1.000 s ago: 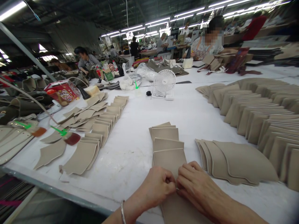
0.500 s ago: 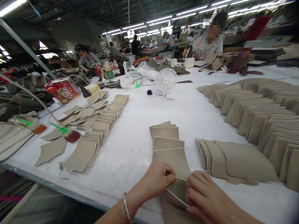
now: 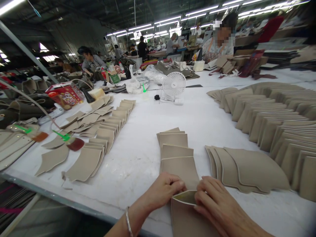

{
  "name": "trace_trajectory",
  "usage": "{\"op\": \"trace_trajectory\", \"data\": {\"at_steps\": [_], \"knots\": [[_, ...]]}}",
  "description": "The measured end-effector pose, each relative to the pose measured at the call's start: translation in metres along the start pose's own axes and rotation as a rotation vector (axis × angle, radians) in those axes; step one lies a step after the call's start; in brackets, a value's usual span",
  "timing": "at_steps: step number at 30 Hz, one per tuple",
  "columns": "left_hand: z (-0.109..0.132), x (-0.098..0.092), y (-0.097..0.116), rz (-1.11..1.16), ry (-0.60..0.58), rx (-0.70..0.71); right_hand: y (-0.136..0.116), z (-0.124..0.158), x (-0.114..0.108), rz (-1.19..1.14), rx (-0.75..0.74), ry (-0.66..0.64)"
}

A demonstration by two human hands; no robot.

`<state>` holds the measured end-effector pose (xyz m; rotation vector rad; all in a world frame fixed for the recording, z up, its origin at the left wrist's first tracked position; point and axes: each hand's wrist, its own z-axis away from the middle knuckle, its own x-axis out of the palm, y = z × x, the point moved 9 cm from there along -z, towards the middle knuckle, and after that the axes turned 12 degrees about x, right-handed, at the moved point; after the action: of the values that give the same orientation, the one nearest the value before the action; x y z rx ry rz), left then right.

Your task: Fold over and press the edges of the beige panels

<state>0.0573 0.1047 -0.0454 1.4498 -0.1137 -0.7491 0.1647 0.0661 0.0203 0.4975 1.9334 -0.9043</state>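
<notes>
A taupe panel (image 3: pixel 190 219) lies at the bottom centre, its top edge parted from the piece behind it in a narrow gap. My left hand (image 3: pixel 170 187) pinches the left end of that edge, fingers closed. On the right end, my right hand (image 3: pixel 209 197) has its fingers wrapped round the edge; the thumb is partly hidden. Just beyond my hands runs an overlapping row of taupe pieces (image 3: pixel 176 153). To the right, several wider curved panels (image 3: pixel 254 168) are fanned out.
Long rows of taupe pieces (image 3: pixel 271 121) fill the right side of the white table (image 3: pixel 138 141). More pieces (image 3: pixel 85 161) lie at left, beside bottles with green nozzles (image 3: pixel 75 144). A white fan (image 3: pixel 174 84) stands mid-table. People sit farther back.
The panel's top edge now gapes wider from the piece behind. My right hand's fingers have straightened somewhat, and my left hand's fingers reach farther along the edge.
</notes>
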Motion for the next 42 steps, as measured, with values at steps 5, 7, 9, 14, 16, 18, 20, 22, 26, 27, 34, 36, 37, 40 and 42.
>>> {"op": "trace_trajectory", "data": {"at_steps": [5,7,9,14,16,18,20,22,26,27,34,36,37,40,42], "knots": [[0.027,-0.016,0.013,-0.032,0.027,0.140,0.015,-0.005,0.017,-0.140,0.049,-0.064],[0.036,-0.015,0.010,-0.125,0.038,0.132,0.018,-0.006,0.024,-0.190,0.068,-0.129],[0.039,-0.013,0.007,-0.215,0.066,0.144,0.019,-0.008,0.028,-0.221,0.086,-0.170],[0.036,-0.004,0.006,-0.349,0.069,0.210,0.020,-0.008,0.033,-0.226,0.111,-0.206],[0.035,-0.004,0.006,-0.359,0.074,0.219,0.021,-0.006,0.034,-0.218,0.118,-0.214],[0.035,-0.003,0.006,-0.380,0.077,0.228,0.021,-0.005,0.035,-0.214,0.117,-0.216],[0.036,-0.001,0.006,-0.416,0.078,0.244,0.022,-0.004,0.037,-0.206,0.116,-0.213],[0.036,0.001,0.006,-0.463,0.075,0.257,0.023,-0.003,0.040,-0.194,0.113,-0.205],[0.034,0.005,0.005,-0.550,0.060,0.267,0.022,-0.002,0.044,-0.176,0.086,-0.197],[0.034,0.005,0.006,-0.564,0.060,0.273,0.021,-0.002,0.043,-0.168,0.075,-0.187],[0.035,0.003,0.007,-0.523,0.057,0.299,0.022,0.002,0.045,-0.100,0.051,-0.145],[0.035,0.002,0.006,-0.516,0.061,0.283,0.023,0.002,0.045,-0.105,0.054,-0.133],[0.035,0.002,0.007,-0.508,0.065,0.279,0.023,0.001,0.044,-0.112,0.055,-0.127],[0.032,0.004,0.011,-0.497,0.084,0.301,0.022,0.000,0.042,-0.118,0.057,-0.127],[0.029,0.009,0.013,-0.546,0.087,0.332,0.020,-0.001,0.040,-0.108,0.049,-0.116]]}}
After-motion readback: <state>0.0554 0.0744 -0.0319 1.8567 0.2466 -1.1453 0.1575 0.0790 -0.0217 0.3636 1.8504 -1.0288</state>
